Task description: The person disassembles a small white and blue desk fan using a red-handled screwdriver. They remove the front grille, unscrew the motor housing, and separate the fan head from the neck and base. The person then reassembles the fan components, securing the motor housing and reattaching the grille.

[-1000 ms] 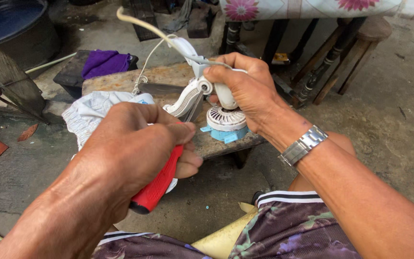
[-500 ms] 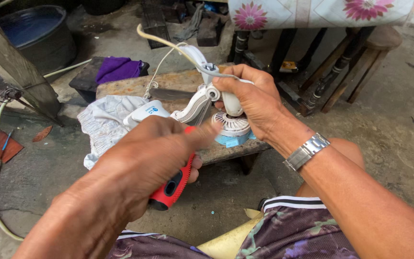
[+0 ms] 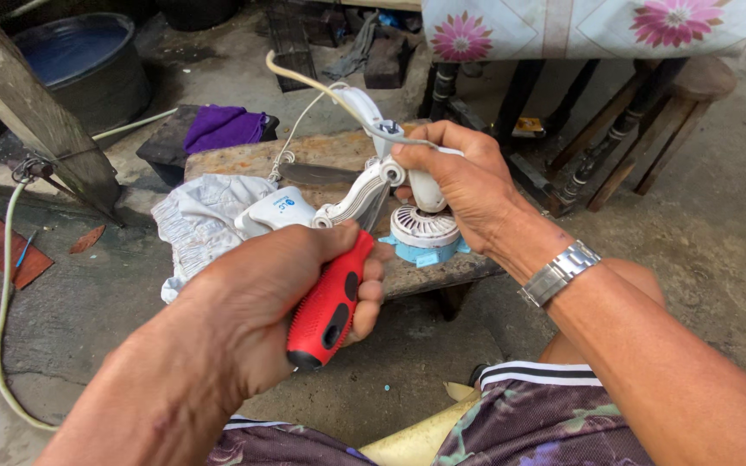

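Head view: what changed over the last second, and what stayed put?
The left hand has turned, so more of the red-handled tool shows, its tip now near the white fan parts. The camera drifted slightly. Nothing was picked up or released: the right hand still grips the fan motor housing on the wooden bench, and the cloth lies where it was.

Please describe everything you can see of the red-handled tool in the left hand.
The red-handled tool shows only its grip: a thick, rounded handle, red with a black inlay down one side, looking like moulded plastic or rubber. The left hand wraps around its upper part, so the shaft and tip are hidden. It slants, butt end down toward the person and upper end toward the white fan part on the wooden bench.
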